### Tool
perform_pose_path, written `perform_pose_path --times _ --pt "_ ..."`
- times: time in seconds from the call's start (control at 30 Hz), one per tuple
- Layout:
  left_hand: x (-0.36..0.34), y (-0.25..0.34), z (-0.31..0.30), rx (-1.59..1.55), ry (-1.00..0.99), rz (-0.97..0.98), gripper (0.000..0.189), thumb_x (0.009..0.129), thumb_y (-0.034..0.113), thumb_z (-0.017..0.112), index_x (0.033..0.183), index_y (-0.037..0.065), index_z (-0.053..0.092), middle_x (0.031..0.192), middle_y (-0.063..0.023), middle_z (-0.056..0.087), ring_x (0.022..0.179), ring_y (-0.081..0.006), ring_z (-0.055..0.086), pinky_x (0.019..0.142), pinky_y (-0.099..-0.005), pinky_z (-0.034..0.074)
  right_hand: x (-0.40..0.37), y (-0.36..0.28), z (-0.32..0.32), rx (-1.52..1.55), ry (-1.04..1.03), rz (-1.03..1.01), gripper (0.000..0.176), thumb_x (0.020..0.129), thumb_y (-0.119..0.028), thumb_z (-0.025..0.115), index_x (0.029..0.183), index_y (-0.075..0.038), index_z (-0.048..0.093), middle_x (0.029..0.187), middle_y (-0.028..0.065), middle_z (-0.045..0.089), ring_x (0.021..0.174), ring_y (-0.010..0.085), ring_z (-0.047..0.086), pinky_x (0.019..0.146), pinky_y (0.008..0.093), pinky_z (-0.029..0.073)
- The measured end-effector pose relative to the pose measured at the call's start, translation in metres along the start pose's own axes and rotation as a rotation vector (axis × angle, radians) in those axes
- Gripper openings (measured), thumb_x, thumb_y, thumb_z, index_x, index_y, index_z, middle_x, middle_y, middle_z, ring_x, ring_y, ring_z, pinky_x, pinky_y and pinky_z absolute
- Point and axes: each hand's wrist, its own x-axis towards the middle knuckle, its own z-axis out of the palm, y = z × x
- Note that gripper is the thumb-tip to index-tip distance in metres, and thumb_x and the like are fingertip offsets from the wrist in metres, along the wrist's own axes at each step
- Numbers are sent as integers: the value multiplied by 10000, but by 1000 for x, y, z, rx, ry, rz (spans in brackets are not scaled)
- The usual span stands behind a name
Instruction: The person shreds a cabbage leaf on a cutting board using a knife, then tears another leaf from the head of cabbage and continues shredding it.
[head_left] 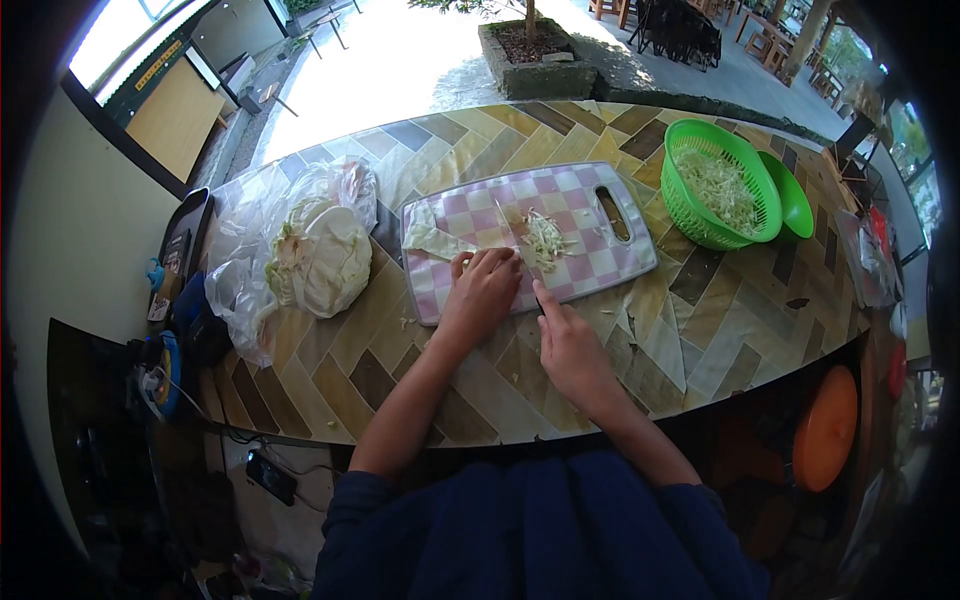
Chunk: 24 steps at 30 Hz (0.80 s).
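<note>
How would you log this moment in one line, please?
Left hand: on pale leaf piece | right hand: holding knife | cutting board: shreds beside blade | green basket: more shreds inside

Bright daylight washes out the pale paving beyond the surface [735,330], whose curved top has a herringbone pattern in browns, greys and creams; past its far edge, a square stone planter [535,70] holds a slim tree trunk [531,20]. A plain pale wall [80,190] rises at the left, beside a dark-framed opening with a tan panel [175,125]; wooden tables and stools [765,40] stand in shade at the upper right; a round orange seat [827,428] sits below the surface's right side.
</note>
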Motion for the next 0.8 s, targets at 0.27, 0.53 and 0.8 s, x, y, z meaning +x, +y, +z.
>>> perform_pose_path --times 0.27,0.53,0.8 --pt "2 -1 0 -1 -8 2 227 910 177 584 1093 65 657 1170 -82 631 1139 -248 569 1012 -434 332 16 15 13 -17 31 -62 482 950 -78 452 1425 -48 380 954 308 604 848 478 620 733 520 507" --pt "1 2 -3 -71 -34 -68 255 925 177 569 1128 46 649 1231 -98 619 1173 -266 555 1024 -453 330 27 26 2 -19 39 -54 437 945 -65 478 1379 -37 438 938 293 626 890 470 614 761 524 484" --pt "-1 4 -2 -63 -25 -45 263 943 197 536 1120 42 655 1207 -103 622 1174 -256 549 1027 -452 320 11 11 -4 94 64 -92 441 967 -107 464 1399 -35 415 1013 299 618 911 484 601 789 522 484"
